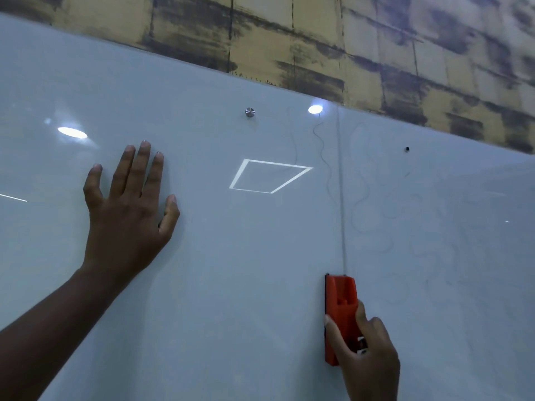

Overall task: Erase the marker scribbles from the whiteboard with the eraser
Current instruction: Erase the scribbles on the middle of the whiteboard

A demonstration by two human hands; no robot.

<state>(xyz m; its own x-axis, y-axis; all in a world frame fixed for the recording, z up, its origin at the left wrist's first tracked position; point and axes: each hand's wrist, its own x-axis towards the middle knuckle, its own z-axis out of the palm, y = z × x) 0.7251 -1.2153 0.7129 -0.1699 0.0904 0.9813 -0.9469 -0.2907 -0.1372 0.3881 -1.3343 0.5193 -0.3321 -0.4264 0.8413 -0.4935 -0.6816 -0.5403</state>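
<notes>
A glossy white whiteboard (231,256) fills most of the view. My right hand (366,351) grips an orange eraser (340,302) and holds it upright against the board, on the vertical seam between two panels. Thin dark marker scribbles (324,151) wind down just left of the seam above the eraser. Fainter wavy scribbles (364,195) spread over the right panel. My left hand (130,209) lies flat on the left panel with fingers spread, holding nothing.
A round metal mounting stud (249,112) sits near the board's top edge, and a small dark hole (407,149) marks the right panel. Ceiling lights reflect as bright patches (270,176). Above the board runs a yellow and grey patterned wall (318,39).
</notes>
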